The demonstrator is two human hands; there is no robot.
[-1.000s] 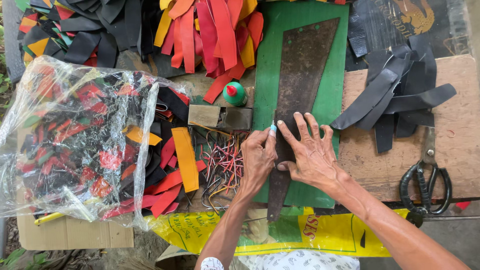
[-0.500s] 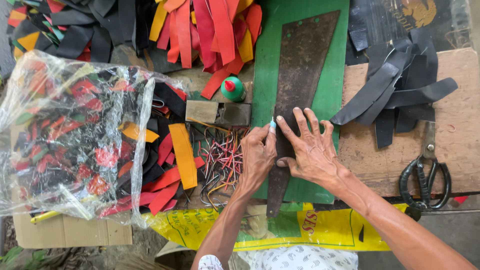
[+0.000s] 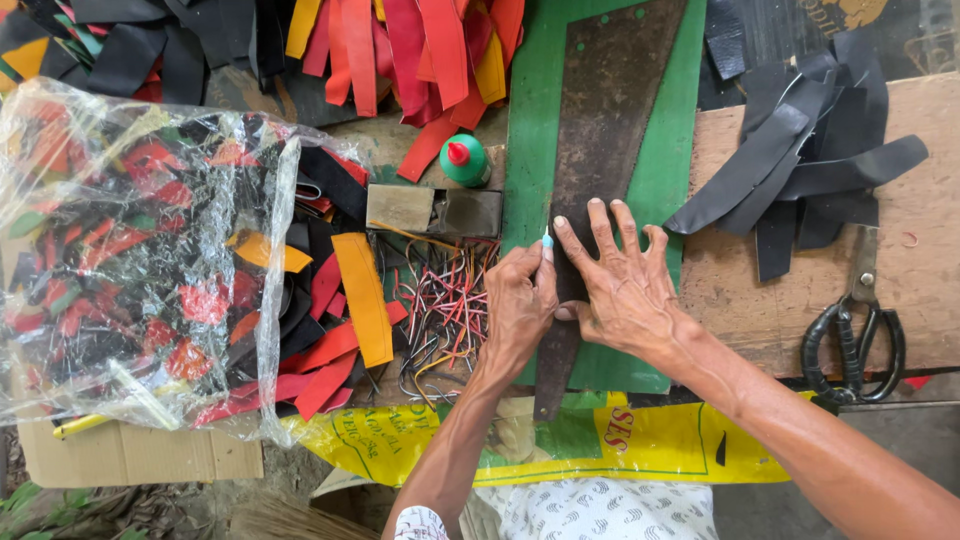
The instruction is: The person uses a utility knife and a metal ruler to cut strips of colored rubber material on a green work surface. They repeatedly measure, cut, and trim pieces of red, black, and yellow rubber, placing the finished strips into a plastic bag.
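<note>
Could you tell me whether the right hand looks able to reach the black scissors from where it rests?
Probably yes: the right hand lies flat on the dark template; bare wooden board separates it from the scissors.

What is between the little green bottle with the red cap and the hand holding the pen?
In the head view, a dull grey rectangular block and a tangle of coloured wires lie between the green bottle and the left hand.

Bare forearms; white patterned garment, seemingly dotted.
</note>
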